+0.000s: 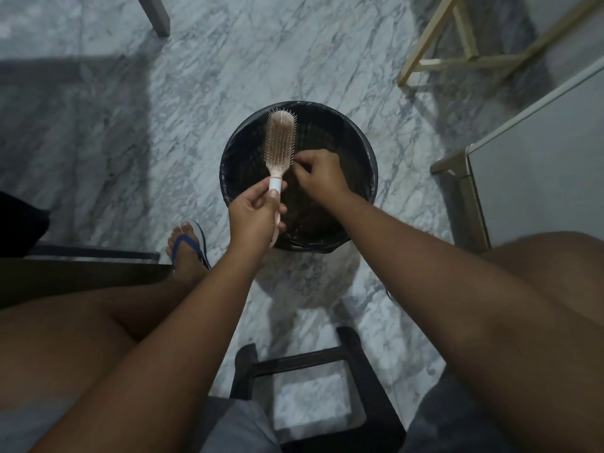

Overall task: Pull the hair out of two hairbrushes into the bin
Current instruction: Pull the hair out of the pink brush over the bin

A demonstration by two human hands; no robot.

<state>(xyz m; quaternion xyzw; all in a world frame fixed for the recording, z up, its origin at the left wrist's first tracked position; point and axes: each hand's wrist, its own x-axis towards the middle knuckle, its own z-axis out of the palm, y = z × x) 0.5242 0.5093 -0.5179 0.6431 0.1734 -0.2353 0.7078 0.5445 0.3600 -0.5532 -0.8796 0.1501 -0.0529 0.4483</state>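
Observation:
A pale pink hairbrush with a white band on its handle is held upright over the round black bin, which has a black liner. My left hand grips the handle from below. My right hand hovers over the bin just right of the brush head, fingers curled and pinched together near the bristles' lower edge. Whether it holds hair is too fine to tell. Only one brush is in view.
The bin stands on a grey marble floor between my knees. A dark stool frame is under me. A wooden frame stands at the back right, a pale cabinet at the right, dark furniture at the left.

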